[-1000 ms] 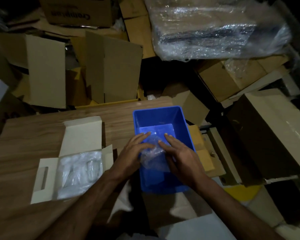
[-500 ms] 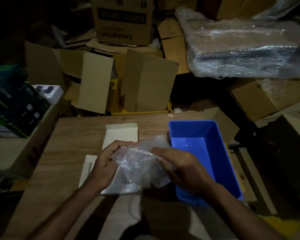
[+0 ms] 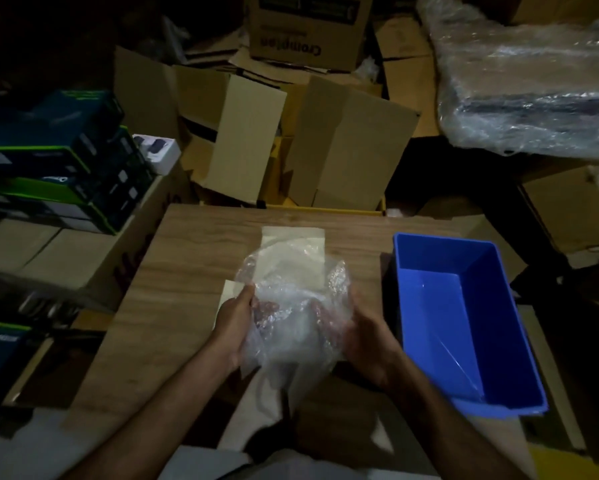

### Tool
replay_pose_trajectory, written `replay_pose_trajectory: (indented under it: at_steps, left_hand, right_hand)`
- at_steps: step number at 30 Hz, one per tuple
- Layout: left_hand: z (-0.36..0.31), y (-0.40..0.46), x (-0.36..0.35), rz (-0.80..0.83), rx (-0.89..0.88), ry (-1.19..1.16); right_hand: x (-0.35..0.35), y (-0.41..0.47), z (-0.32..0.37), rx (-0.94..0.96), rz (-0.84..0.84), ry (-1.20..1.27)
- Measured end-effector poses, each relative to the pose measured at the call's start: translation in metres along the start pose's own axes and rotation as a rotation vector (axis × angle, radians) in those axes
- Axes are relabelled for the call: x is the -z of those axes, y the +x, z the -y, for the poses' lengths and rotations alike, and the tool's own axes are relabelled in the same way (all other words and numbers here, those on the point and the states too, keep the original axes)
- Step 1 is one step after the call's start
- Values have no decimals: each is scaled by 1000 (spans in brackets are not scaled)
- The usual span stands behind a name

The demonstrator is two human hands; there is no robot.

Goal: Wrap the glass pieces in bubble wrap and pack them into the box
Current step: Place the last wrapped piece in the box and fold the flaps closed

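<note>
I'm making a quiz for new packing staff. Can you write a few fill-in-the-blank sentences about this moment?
1. Both hands, left hand and right hand, hold a bundle of ____ wrap.
2. The plastic tub at the right of the table is coloured ____.
3. The bubble wrap bundle is held over the white ____ box, not over the tub.

Missing words: bubble; blue; cardboard

"Crompton" stands upside down on a cardboard carton.
</note>
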State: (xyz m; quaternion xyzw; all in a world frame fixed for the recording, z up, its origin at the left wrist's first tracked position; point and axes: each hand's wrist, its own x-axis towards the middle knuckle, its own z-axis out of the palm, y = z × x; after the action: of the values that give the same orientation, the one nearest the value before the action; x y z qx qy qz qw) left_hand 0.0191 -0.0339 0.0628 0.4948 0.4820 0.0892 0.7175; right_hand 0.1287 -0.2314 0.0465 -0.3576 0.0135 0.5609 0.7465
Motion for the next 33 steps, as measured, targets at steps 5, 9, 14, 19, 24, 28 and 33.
replay_pose_trajectory:
  at_steps: [5,9,14,19,24,28,33]
  left_hand:
    - [6,8,30,-73,-38,169]
    - [13,10,53,-45,-117,199]
    - [8,9,79,117,-263,187]
    - [-10,6,99,347,-181,238]
    - [-9,5,114,537,-24,227]
    - [-6,4,111,439,-249,693]
    - [-14,17,102,241,-603,867]
  right_hand:
    - [-16,8,-13,139,-357,-271]
    - [-14,8,-13,296,-329,-463]
    - [-7,6,-8,262,-240,-803]
    - [-9,5,-6,189,-252,-1136]
    - [-2,5,-9,173,-338,-1692]
    - [-8,0,1,236,-282,-1606]
    - [-11,-12,30,0,-120,-1130]
